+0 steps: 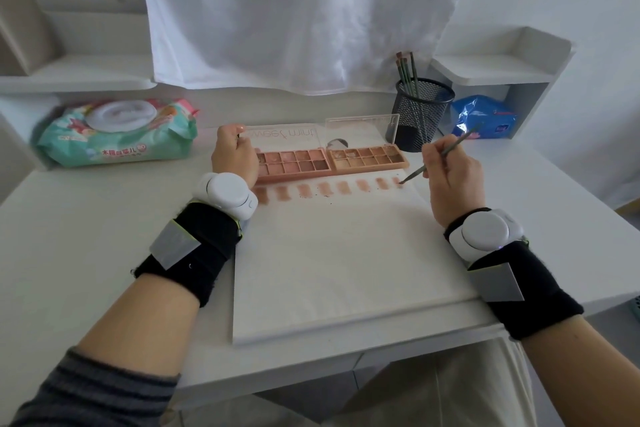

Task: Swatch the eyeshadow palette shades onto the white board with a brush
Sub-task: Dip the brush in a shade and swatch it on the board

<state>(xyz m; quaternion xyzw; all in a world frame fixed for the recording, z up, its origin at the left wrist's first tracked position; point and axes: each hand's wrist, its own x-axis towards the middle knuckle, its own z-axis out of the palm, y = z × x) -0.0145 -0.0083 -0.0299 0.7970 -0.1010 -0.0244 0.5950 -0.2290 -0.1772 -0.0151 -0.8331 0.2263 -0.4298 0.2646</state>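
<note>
The white board (332,263) lies flat on the white desk (86,236), its near edge close to the desk's front. Two pink eyeshadow palettes rest side by side across the board's far end: the left palette (294,165) and the right palette (367,157), each with its clear lid raised behind it. A row of tan and brown swatches (329,189) runs across the board just in front of the palettes, with loose dark specks below several of them. The right hand (453,180) grips a thin green-handled brush (441,157), fingers curled round the handle near its middle; the brush slants down to the left and its tip touches the rightmost swatch, near the board's right edge. The left hand (233,152) is curled at the left end of the left palette, its fingers closed against that end; whether they actually pinch the palette cannot be confirmed. Both wrists carry black bands with white round devices. A black mesh cup (420,114) holding further brushes stands just behind the right palette. A pack of wet wipes (117,135) lies at the far left of the desk, and a blue packet (485,121) sits under the right-hand shelf.
</note>
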